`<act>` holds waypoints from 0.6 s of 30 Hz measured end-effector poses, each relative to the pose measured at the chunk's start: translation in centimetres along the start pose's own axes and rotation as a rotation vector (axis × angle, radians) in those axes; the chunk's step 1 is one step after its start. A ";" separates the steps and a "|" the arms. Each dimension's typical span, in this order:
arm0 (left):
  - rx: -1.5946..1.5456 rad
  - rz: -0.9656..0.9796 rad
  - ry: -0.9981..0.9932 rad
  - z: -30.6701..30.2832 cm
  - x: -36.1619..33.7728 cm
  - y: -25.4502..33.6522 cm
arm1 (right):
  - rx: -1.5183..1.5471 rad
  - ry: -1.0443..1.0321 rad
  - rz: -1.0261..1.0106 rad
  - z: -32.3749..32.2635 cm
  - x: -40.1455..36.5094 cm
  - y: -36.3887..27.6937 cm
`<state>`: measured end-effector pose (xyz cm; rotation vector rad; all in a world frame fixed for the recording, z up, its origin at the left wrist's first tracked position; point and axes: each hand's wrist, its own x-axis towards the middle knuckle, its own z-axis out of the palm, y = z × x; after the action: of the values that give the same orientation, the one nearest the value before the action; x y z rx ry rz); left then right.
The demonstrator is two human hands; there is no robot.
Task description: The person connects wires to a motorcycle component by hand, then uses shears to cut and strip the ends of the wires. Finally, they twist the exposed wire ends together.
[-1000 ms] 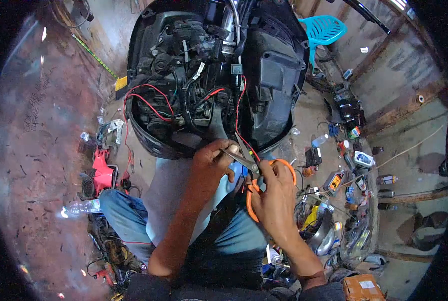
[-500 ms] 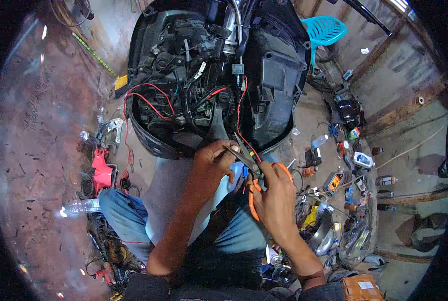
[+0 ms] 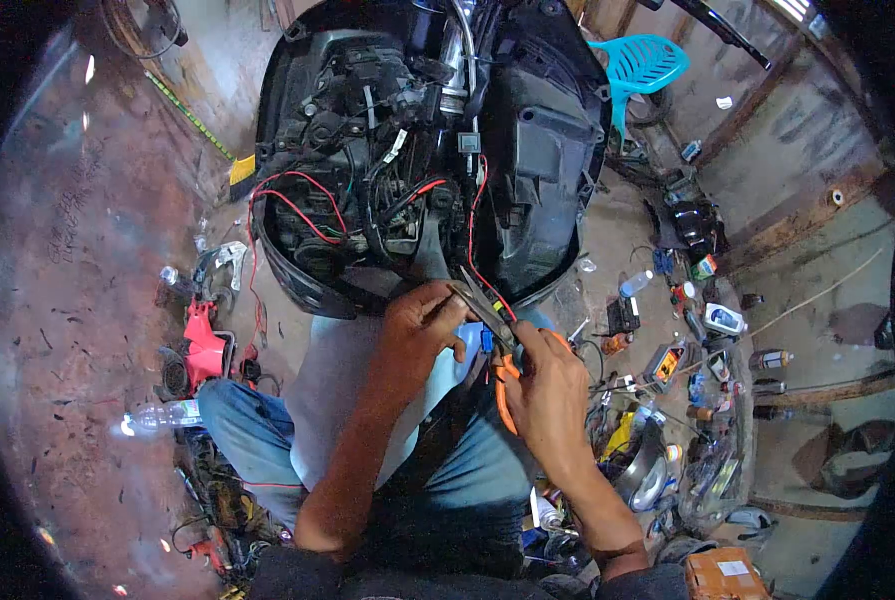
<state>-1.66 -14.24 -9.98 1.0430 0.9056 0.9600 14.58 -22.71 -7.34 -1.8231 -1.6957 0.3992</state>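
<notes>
Orange-handled scissors (image 3: pixel 505 385) are in my right hand (image 3: pixel 549 385), with its fingers wrapped round the handles. Their blades point up and left, slightly apart, toward the fingertips of my left hand (image 3: pixel 422 325). That hand is closed in a pinch beside the blade tips; what it pinches is too small to make out. A red wire (image 3: pixel 475 220) runs down from the motorcycle body (image 3: pixel 317 270) to near the blades. Just below the blades, a small blue connector (image 3: pixel 486 341) hangs between my hands.
A black relay-like box (image 3: pixel 469 143) sits at the middle of the opened body. A red wire loop (image 3: pixel 302 175) lies over its left side. Bottles, including a white one (image 3: pixel 724 319), and loose parts crowd the floor at right. A teal chair (image 3: pixel 642 62) stands behind.
The scissor blades and handles have drawn a little closer together. Both hands stay almost in place, and the view has shifted slightly.
</notes>
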 end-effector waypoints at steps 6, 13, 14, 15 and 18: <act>0.014 -0.038 0.005 -0.3 -0.1 0.2 | -0.051 0.036 -0.036 0.3 0.1 -0.7; 0.035 -0.013 0.003 -0.1 0.0 0.1 | -0.086 0.045 -0.027 0.6 0.2 -0.9; 0.034 -0.002 0.003 0.0 -0.1 0.1 | -0.086 0.045 -0.019 0.6 0.3 -0.9; 0.054 0.009 -0.016 -0.1 -0.2 0.0 | -0.082 0.047 -0.008 0.7 0.3 -0.8; 0.103 0.025 -0.062 -0.5 -0.3 0.0 | -0.078 0.058 0.008 1.0 0.2 -0.5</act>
<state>-2.17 -14.36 -10.06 1.1681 0.9001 0.9043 13.66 -22.28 -7.78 -1.8791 -1.6861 0.2842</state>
